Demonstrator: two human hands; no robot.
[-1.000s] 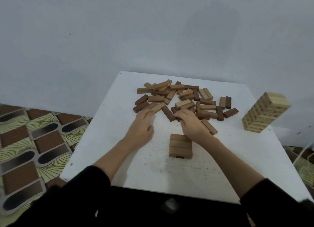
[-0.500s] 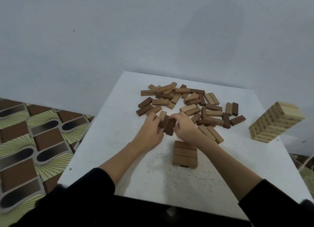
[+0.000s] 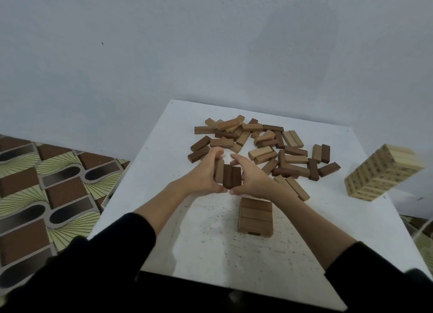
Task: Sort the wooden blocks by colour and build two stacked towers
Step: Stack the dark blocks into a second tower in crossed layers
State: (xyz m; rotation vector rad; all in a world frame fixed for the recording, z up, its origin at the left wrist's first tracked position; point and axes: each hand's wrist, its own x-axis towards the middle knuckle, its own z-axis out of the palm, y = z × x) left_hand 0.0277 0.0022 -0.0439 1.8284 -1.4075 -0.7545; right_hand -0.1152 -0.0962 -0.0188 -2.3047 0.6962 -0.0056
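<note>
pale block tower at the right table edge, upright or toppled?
Standing, not toppled: the pale wooden block tower has its layers intact on the white table. It looks tilted, possibly from the wide-angle lens.

You're in what looks like a room in a home, not a lab or workshop. Plain pale blue-grey wall (image 3: 210, 43) fills the upper frame, bare, with faint stains. Lower left: patterned floor (image 3: 46, 184), brown rectangles and black ovals on yellow-green fan shapes, a household look. Centre: small white table (image 3: 210, 249), top speckled and worn, pushed against the wall. On it, toy wooden blocks (image 3: 262, 144) in a loose pile and a pale tower (image 3: 382, 174) at the right edge. No tools or equipment in view.
</note>
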